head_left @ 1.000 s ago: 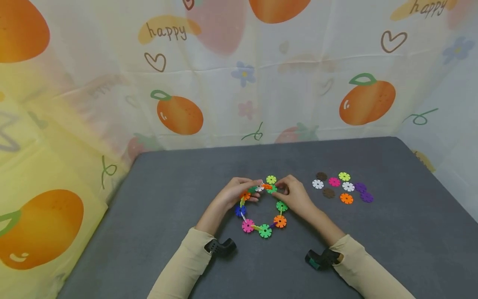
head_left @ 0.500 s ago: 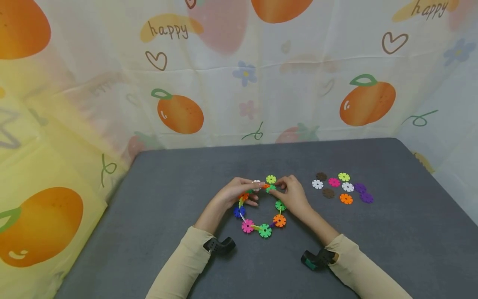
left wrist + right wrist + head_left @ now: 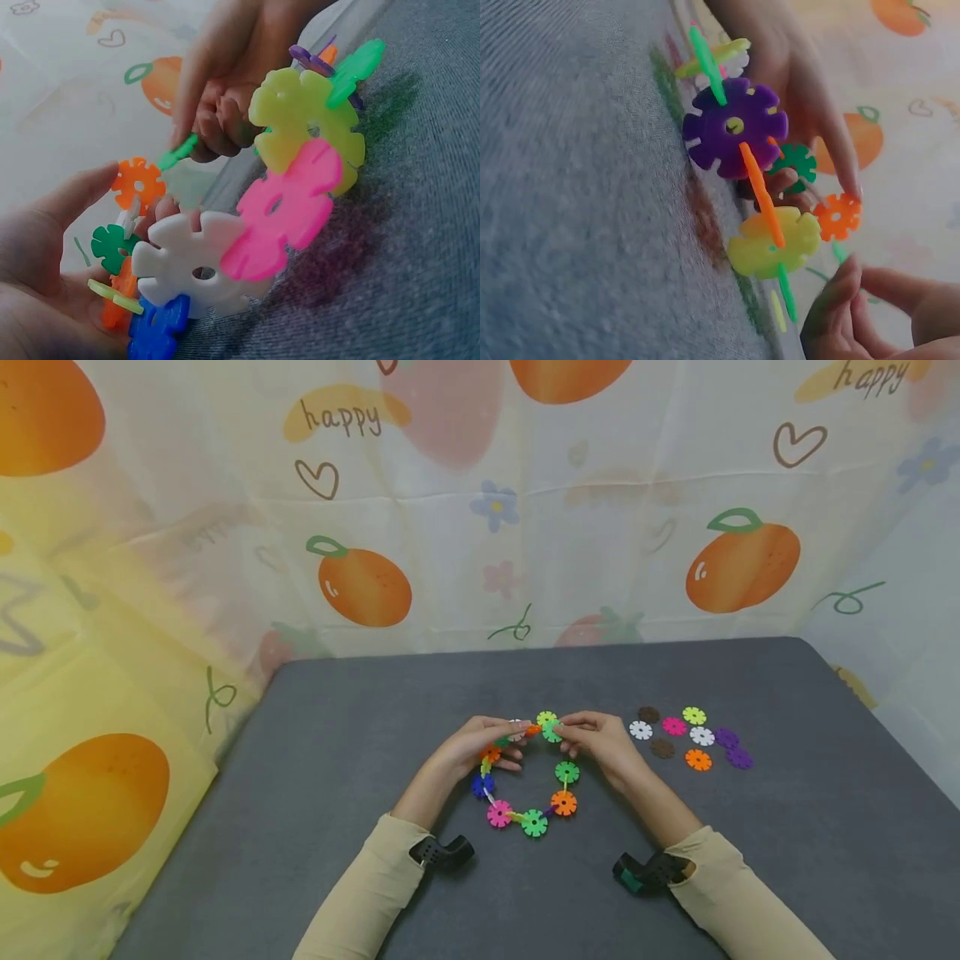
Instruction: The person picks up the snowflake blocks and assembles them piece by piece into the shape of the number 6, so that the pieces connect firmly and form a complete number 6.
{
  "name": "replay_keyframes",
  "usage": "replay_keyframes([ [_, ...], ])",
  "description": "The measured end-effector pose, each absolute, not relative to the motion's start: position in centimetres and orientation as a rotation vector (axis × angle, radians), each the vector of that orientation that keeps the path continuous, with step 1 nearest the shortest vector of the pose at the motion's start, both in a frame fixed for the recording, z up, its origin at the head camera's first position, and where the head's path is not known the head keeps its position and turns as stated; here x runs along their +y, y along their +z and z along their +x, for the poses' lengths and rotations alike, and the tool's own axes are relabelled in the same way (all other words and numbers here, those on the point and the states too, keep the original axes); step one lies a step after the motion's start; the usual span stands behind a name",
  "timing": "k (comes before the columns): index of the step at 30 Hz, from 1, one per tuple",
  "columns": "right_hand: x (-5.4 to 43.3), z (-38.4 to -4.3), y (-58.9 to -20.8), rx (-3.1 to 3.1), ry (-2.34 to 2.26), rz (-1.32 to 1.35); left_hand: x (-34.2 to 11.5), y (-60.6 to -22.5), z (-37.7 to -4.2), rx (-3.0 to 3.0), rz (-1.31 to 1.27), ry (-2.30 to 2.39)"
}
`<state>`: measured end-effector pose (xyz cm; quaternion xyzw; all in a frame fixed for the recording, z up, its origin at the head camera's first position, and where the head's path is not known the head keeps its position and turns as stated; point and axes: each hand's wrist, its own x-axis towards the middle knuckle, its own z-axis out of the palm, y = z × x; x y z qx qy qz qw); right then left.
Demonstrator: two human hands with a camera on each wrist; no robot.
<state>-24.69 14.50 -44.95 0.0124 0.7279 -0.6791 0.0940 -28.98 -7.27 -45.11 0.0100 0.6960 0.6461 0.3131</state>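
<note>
Head view: a chain of plastic discs (image 3: 499,814) curves over the tabletop (image 3: 360,735) between the left hand (image 3: 467,743) and right hand (image 3: 606,745); joining another disc seems the step in hand.

Left wrist view: the left hand's thumb and fingers pinch the orange disc (image 3: 140,184) at the chain's end.

Right wrist view: the right hand pinches a green disc (image 3: 839,252) beside it; whether they interlock, I cannot tell. Next probably calls for aligning slots and pressing.
</note>
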Motion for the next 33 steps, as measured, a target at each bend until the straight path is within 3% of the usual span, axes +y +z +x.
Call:
replay_keyframes([
  [33,14.31,-24.20,-44.41,2.055,-2.033,0.030,-6.99,-45.12,-28.48,1.974,0.201,1.656],
])
